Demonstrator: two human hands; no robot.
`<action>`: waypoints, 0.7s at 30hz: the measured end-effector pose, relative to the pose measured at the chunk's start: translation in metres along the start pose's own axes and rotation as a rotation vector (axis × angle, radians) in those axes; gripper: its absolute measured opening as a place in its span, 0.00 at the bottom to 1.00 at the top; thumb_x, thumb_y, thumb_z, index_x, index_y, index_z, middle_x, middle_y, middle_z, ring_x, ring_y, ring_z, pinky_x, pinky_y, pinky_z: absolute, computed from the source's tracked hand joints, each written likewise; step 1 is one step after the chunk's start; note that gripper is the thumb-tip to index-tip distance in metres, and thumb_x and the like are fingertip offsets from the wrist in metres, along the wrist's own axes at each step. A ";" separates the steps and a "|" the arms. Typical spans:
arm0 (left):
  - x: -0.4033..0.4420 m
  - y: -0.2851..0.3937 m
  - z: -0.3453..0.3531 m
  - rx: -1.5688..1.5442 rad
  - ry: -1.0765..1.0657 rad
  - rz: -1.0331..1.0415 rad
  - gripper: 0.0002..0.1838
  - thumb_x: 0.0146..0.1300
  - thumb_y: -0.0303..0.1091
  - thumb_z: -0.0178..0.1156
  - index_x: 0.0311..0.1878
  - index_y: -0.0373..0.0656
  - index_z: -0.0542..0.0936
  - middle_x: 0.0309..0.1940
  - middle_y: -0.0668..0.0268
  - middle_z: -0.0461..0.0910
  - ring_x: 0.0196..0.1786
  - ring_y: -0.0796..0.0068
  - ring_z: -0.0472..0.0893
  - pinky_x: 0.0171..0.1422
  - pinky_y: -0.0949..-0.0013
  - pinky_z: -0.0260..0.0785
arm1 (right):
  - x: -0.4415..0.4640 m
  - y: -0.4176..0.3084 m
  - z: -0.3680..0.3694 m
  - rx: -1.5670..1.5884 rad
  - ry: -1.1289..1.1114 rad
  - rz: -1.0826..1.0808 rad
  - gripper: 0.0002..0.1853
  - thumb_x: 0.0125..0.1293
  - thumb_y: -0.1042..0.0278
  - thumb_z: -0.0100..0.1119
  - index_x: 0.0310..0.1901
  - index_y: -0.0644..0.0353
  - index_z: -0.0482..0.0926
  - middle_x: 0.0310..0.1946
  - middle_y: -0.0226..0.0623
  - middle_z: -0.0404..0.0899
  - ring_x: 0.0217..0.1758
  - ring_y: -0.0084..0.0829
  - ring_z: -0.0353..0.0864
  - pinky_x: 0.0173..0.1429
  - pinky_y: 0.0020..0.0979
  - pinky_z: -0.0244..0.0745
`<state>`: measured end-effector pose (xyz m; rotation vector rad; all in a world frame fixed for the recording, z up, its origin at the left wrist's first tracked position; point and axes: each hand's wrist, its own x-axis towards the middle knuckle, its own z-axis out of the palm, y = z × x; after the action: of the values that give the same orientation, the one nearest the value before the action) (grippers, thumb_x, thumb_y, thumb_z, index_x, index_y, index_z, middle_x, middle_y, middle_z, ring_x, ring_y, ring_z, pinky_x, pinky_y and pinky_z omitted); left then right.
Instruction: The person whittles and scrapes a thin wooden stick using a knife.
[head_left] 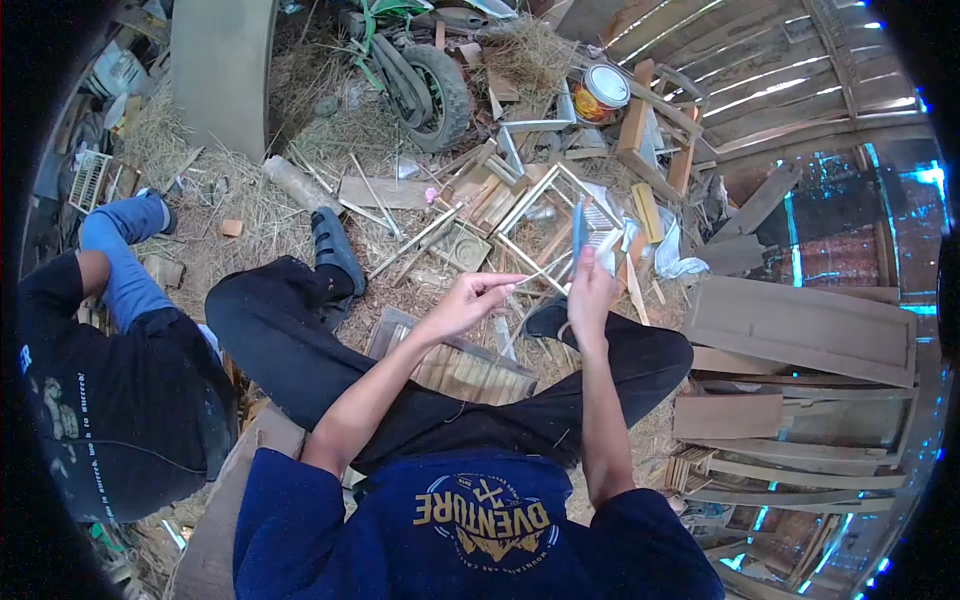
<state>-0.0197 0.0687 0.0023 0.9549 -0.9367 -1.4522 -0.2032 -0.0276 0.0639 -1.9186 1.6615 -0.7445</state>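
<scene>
My left hand (470, 303) is closed in a pinch on a thin, pale wooden stick (533, 274) in front of my lap. Close beside it, my right hand (591, 298) is wrapped round the lower end of a narrow blue tool (579, 232) that points away from me; its exact kind is unclear. A white ribbed piece (603, 222) shows just right of the tool, and I cannot tell whether it belongs to it. Beyond my hands lies a light wooden frame (515, 215). Under my forearms, a slatted wooden panel (465, 372) rests on the floor.
A person in a black shirt (125, 395) sits at the left. Wood scraps, straw and a square carved block (461, 247) cover the floor. Farther off are a motorbike wheel (438, 98) and a paint can (603, 92). Wooden panels (800, 325) are stacked at the right.
</scene>
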 end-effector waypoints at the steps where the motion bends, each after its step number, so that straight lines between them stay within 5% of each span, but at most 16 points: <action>1: 0.001 -0.003 0.001 0.032 0.003 0.043 0.19 0.74 0.38 0.58 0.64 0.44 0.80 0.22 0.84 0.67 0.23 0.91 0.59 0.26 0.79 0.51 | 0.000 -0.001 0.001 -0.007 -0.026 0.001 0.33 0.80 0.44 0.38 0.33 0.69 0.78 0.17 0.55 0.70 0.23 0.55 0.73 0.33 0.45 0.67; 4: -0.001 0.000 0.003 -0.003 -0.023 -0.008 0.18 0.75 0.38 0.58 0.63 0.44 0.81 0.22 0.84 0.67 0.22 0.91 0.59 0.25 0.79 0.50 | -0.011 -0.010 0.005 -0.069 -0.123 -0.116 0.34 0.80 0.44 0.37 0.30 0.70 0.77 0.16 0.52 0.71 0.21 0.48 0.74 0.32 0.46 0.66; 15: -0.001 0.004 -0.001 0.012 -0.026 -0.041 0.18 0.75 0.38 0.58 0.63 0.44 0.81 0.21 0.84 0.68 0.21 0.93 0.59 0.24 0.80 0.49 | -0.004 -0.006 0.001 -0.015 -0.130 0.094 0.34 0.80 0.43 0.37 0.32 0.69 0.79 0.19 0.59 0.73 0.28 0.62 0.77 0.36 0.52 0.69; 18: -0.002 -0.007 -0.004 -0.023 0.016 -0.041 0.18 0.75 0.38 0.57 0.63 0.43 0.81 0.21 0.85 0.68 0.21 0.93 0.59 0.25 0.80 0.51 | -0.014 0.001 0.011 -0.071 -0.123 -0.106 0.35 0.80 0.43 0.37 0.30 0.70 0.78 0.17 0.55 0.72 0.23 0.54 0.77 0.32 0.49 0.68; 19: -0.002 -0.003 -0.003 -0.003 0.024 -0.089 0.18 0.75 0.38 0.57 0.63 0.42 0.80 0.21 0.84 0.69 0.21 0.92 0.59 0.25 0.80 0.51 | -0.009 0.002 0.008 -0.065 -0.101 -0.072 0.35 0.80 0.43 0.37 0.29 0.70 0.78 0.15 0.51 0.70 0.19 0.45 0.75 0.29 0.47 0.66; 21: 0.002 -0.006 -0.001 0.030 0.019 0.018 0.19 0.75 0.38 0.57 0.63 0.41 0.80 0.22 0.84 0.70 0.21 0.92 0.59 0.25 0.80 0.51 | -0.006 0.002 0.005 0.001 -0.097 -0.021 0.35 0.80 0.43 0.37 0.29 0.70 0.78 0.14 0.48 0.69 0.19 0.41 0.73 0.28 0.46 0.65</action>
<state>-0.0213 0.0672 -0.0037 0.9784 -0.9532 -1.4156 -0.2022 -0.0221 0.0586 -1.9421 1.5849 -0.6498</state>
